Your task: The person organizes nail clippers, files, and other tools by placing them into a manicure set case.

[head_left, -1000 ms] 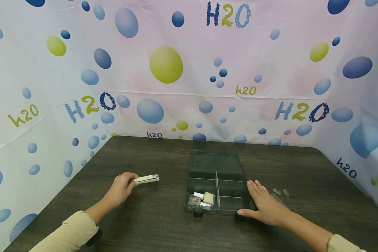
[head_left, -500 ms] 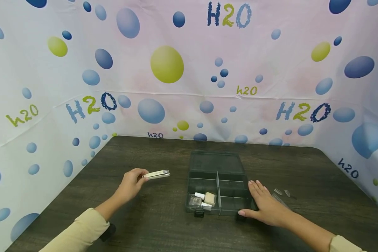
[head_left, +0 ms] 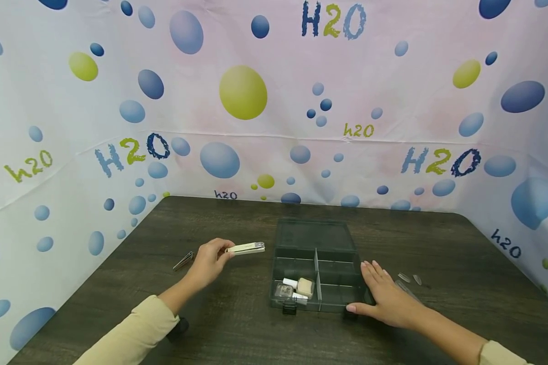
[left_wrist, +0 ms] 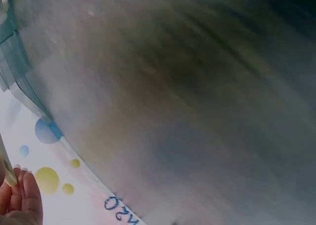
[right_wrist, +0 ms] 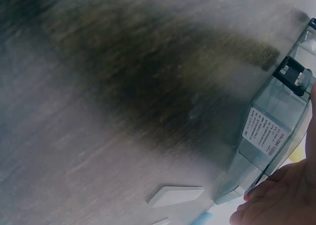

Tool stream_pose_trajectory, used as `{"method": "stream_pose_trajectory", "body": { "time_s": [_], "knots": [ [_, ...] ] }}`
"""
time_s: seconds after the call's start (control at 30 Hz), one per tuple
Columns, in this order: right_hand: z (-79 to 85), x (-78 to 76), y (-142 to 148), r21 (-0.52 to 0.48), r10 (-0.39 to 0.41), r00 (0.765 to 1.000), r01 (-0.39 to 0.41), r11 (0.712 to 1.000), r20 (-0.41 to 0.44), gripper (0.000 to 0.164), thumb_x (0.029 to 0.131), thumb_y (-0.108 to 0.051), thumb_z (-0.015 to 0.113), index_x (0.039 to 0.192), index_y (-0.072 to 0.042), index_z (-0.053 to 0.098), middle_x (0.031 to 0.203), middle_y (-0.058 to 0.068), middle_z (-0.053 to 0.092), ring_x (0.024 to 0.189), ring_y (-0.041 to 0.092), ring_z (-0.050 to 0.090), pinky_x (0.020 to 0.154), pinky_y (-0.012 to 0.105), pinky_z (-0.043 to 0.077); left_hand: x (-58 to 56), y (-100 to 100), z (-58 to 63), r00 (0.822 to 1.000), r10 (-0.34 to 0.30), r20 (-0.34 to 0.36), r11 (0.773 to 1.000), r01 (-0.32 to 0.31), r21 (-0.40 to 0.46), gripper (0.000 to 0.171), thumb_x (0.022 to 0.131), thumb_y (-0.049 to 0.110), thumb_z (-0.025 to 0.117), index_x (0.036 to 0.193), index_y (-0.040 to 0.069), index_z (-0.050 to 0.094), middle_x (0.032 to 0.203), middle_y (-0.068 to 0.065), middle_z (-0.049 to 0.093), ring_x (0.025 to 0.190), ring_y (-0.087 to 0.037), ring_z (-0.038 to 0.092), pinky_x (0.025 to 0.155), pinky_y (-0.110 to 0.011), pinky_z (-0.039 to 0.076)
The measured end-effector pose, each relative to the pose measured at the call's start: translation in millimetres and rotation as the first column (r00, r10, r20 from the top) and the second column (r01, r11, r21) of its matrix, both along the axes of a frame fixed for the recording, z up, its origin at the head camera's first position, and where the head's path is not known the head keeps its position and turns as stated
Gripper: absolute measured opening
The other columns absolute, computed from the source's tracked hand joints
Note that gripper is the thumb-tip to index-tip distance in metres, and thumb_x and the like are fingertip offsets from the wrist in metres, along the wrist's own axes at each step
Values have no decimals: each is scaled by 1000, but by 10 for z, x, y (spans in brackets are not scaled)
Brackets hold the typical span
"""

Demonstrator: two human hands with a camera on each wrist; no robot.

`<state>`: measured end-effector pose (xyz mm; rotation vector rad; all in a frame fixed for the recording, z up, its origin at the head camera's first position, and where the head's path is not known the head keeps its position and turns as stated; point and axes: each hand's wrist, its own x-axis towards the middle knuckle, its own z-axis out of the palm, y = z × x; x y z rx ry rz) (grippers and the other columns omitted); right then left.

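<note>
In the head view my left hand [head_left: 209,263] pinches a cream nail clipper [head_left: 246,248] by one end, its metal end pointing right toward the box. In the left wrist view the fingers [left_wrist: 31,193] show at the lower left edge beside the clipper. An open smoky-clear divided box [head_left: 297,306] lies at centre with its lid [head_left: 314,235] folded back. Two small nail polish bottles, one beige [head_left: 305,287] and one greyish [head_left: 284,291], lie in its front left compartment. My right hand [head_left: 388,299] rests with straight fingers along the box's right side, thumb at the front corner.
A smaller metal nail clipper [head_left: 184,260] lies on the dark wooden table [head_left: 228,329] behind my left hand. Several clear slivers [head_left: 404,278] lie right of the box, partly hidden by my right hand. A patterned backdrop [head_left: 370,76] closes off the table's back and sides.
My left hand has moved right and slightly away, carrying the cream nail clipper closer to the box. The small metal clipper has come into view behind it. My right hand stays in place.
</note>
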<state>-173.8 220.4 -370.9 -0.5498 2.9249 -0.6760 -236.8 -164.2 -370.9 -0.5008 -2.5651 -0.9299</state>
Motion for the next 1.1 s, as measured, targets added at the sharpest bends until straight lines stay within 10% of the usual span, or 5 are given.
{"method": "stream_pose_trajectory", "body": {
  "time_s": [1.1],
  "knots": [
    [0,5,1,3,-2,1000,2,1000,-7,108,77,-61,61,143,12,18,149,32,14,138,50,9,108,65,11,-201,830,57,959,-284,25,952,285,-113,15,87,4,61,99,-4,65,95,-14,63,78,-19,58,64,-28,50]
  ]
}}
